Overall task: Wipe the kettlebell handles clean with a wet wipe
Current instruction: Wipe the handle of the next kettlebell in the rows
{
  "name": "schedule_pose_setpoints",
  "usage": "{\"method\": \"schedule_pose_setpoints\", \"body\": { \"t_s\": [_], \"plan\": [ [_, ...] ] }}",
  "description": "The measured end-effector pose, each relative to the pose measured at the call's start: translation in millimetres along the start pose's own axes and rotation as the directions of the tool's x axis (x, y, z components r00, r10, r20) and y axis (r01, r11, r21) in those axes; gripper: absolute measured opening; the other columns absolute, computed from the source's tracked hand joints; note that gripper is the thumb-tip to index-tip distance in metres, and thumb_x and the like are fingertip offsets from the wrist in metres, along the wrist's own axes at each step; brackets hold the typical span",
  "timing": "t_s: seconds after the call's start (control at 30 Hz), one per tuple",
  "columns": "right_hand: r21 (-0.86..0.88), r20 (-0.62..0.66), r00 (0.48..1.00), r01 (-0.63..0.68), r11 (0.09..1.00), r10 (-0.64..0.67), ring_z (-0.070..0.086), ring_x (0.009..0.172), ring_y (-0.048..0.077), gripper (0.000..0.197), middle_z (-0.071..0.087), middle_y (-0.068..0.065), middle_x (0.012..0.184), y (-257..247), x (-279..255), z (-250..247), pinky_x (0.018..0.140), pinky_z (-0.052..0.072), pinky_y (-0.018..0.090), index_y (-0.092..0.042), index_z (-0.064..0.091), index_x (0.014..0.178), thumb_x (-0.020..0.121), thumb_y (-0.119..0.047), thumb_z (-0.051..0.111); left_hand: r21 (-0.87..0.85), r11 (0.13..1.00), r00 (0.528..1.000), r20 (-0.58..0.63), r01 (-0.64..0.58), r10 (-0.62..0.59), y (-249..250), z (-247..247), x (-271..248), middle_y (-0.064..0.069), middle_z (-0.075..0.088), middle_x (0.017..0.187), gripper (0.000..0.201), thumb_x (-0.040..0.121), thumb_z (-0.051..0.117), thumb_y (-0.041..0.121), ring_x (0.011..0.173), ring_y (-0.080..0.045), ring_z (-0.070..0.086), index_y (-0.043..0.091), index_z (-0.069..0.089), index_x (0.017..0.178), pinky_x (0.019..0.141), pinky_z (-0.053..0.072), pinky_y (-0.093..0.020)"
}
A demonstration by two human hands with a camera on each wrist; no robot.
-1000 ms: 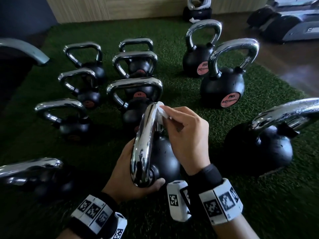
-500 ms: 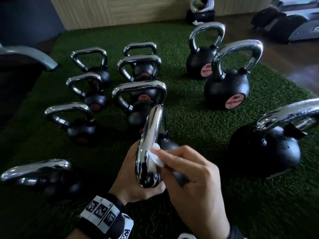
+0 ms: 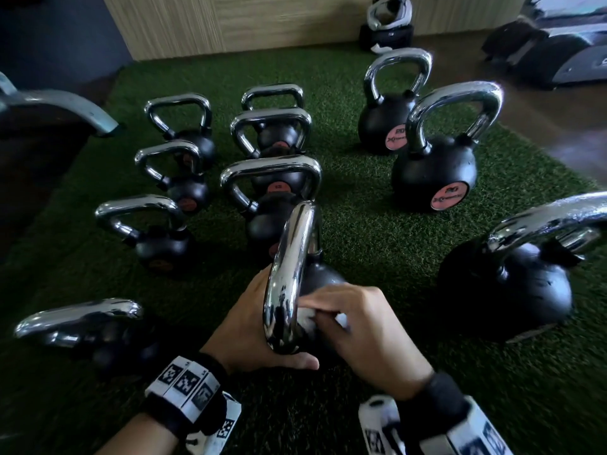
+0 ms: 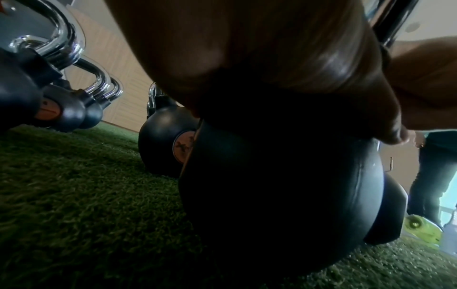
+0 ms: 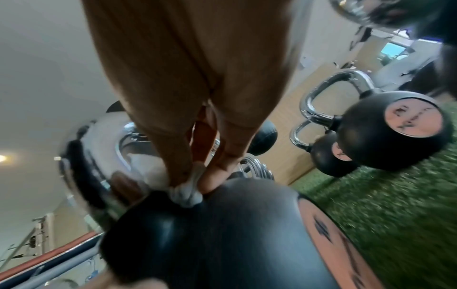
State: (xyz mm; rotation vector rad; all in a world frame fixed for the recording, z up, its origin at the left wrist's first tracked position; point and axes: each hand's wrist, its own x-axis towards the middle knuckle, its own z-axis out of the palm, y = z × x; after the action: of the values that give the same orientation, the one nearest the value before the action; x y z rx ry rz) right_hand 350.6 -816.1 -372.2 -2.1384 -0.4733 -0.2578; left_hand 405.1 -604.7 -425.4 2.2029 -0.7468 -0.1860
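Note:
A black kettlebell [image 3: 320,277] with a chrome handle [image 3: 289,274] stands on the green turf right in front of me. My left hand [image 3: 249,333] cups the ball from the left, thumb curled under the handle's near end. My right hand [image 3: 358,333] pinches a crumpled white wet wipe [image 3: 307,318] and presses it against the handle's lower near part. In the right wrist view the wet wipe [image 5: 185,192] sits bunched between my fingertips [image 5: 212,179] where the chrome handle [image 5: 99,148] meets the black ball [image 5: 210,234]. The left wrist view is mostly filled by my palm and the dark ball [image 4: 284,185].
Several more kettlebells stand on the turf [image 3: 377,231]: small ones at the left [image 3: 157,238] and centre [image 3: 272,198], larger ones at the right [image 3: 433,172] and near right [image 3: 505,290]. A wooden wall [image 3: 262,18] runs behind. A person's legs [image 4: 435,176] stand beside.
My right hand slid the wipe from the handle's top down to its near lower end and keeps rubbing there. My left hand stayed on the kettlebell.

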Motion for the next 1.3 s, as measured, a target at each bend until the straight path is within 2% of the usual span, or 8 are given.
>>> {"method": "schedule_pose_setpoints", "body": {
  "t_s": [0.23,0.4,0.47,0.6,0.7,0.97,1.13,1.3],
  "plan": [
    [0.275,0.236,0.966,-0.171,0.946,0.106,0.074,0.089,0.002,0.021,0.079,-0.01,0.093,-10,16,-9,0.084,0.059,0.029,-0.016,0.081,0.097,0.093,-0.001,0.066,-0.016,0.998,0.998,-0.034,-0.053,0.053,8,-1,3,0.035,0.061,0.099,0.059,0.058,0.098,0.05,0.098,0.008,0.057,0.058,0.055,0.098,0.1,0.049,-0.039],
    [0.427,0.288,0.947,-0.262,0.866,0.144,0.077,0.09,0.017,0.012,0.08,0.002,0.094,-7,16,-6,0.085,0.062,0.039,-0.011,0.08,0.096,0.096,-0.006,0.069,-0.02,1.0,0.999,0.031,-0.012,0.012,12,0,4,0.049,0.047,0.083,0.049,0.061,0.096,0.054,0.084,0.022,0.043,0.038,0.054,0.08,0.087,0.034,-0.013],
    [0.585,0.294,0.939,-0.324,0.743,0.178,0.075,0.088,0.023,0.009,0.079,0.014,0.095,-8,16,-5,0.082,0.062,0.038,-0.004,0.078,0.097,0.093,-0.001,0.07,-0.098,0.995,0.999,-0.035,-0.022,0.019,12,1,3,0.048,0.056,0.098,0.061,0.054,0.095,0.059,0.095,0.023,0.052,0.031,0.058,0.093,0.088,0.038,-0.008],
    [0.865,0.353,0.89,-0.428,0.262,0.289,0.071,0.083,0.031,0.027,0.071,0.032,0.104,-7,21,-3,0.075,0.063,0.032,0.013,0.067,0.113,0.086,0.013,0.065,-0.17,0.984,0.993,-0.116,-0.053,0.033,12,4,4,-0.004,0.061,0.138,0.098,0.054,0.101,0.047,0.134,-0.028,0.055,0.02,0.056,0.136,0.11,0.045,-0.054],
    [0.921,0.325,0.891,-0.374,0.106,0.317,0.074,0.081,0.028,0.036,0.069,0.032,0.104,-5,31,-2,0.073,0.063,0.029,0.012,0.062,0.115,0.079,0.014,0.065,-0.11,0.992,0.98,-0.194,-0.064,0.042,15,4,3,0.002,0.06,0.138,0.102,0.05,0.1,0.043,0.134,-0.025,0.055,0.046,0.048,0.138,0.112,0.044,-0.055],
    [0.903,0.027,0.924,-0.187,0.387,0.382,0.073,0.069,0.021,0.028,0.074,0.016,0.081,-10,40,3,0.063,0.061,0.027,0.0,0.057,0.08,0.072,0.02,0.074,-0.145,0.984,0.976,-0.207,-0.103,0.072,23,3,2,0.022,0.056,0.141,0.108,0.049,0.098,0.042,0.137,-0.014,0.053,0.066,0.039,0.136,0.115,0.042,-0.05],
    [0.526,-0.404,0.839,-0.112,0.843,0.364,0.068,0.066,0.009,0.023,0.075,0.003,0.079,-5,50,11,0.062,0.055,0.021,-0.009,0.066,0.083,0.075,-0.003,0.087,-0.106,0.992,0.982,-0.183,-0.062,0.042,23,4,0,0.032,0.048,0.14,0.114,0.044,0.1,0.044,0.135,-0.005,0.05,0.073,0.033,0.132,0.116,0.041,-0.042],
    [0.367,-0.517,0.797,-0.124,0.922,0.313,0.07,0.07,0.011,0.027,0.073,-0.005,0.079,-9,52,20,0.065,0.057,0.03,-0.023,0.065,0.083,0.073,-0.009,0.086,-0.079,0.994,0.985,-0.161,-0.07,0.056,24,1,0,0.028,0.052,0.139,0.113,0.044,0.097,0.056,0.136,-0.003,0.048,0.075,0.03,0.133,0.116,0.041,-0.037]
  ]
}}
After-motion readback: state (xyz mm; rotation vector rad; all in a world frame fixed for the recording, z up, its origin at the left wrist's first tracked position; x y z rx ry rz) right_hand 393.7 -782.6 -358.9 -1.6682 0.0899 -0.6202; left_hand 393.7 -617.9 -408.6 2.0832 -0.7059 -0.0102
